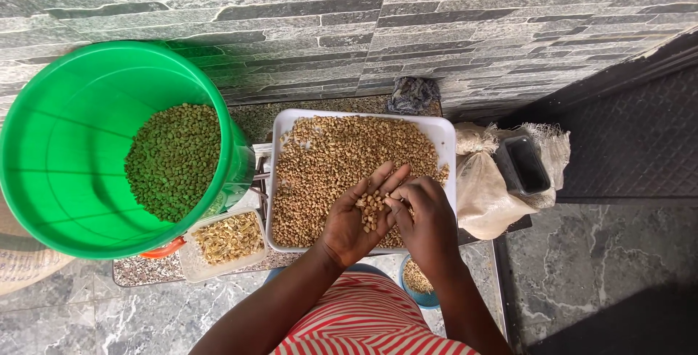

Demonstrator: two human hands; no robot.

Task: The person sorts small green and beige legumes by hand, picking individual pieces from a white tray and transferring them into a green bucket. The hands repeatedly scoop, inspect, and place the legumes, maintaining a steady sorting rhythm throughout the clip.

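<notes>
Left hand (355,220) palm up, frame centre, fingers apart, cupping brown beans (372,208). Right hand (425,217) fingers pinched together on beans in palm. Both over white tray (443,131) of same beans. Green bucket (43,159) upper left; small tub (190,264) beside tray.

Bright, even daylight fills the sharp, well-focused view, the green bucket (109,144) glowing most vividly at nine o'clock, while a soft dark shadow darkens the floor (625,304) toward five o'clock and the stone wall (407,28) lines bow slightly near twelve o'clock.
</notes>
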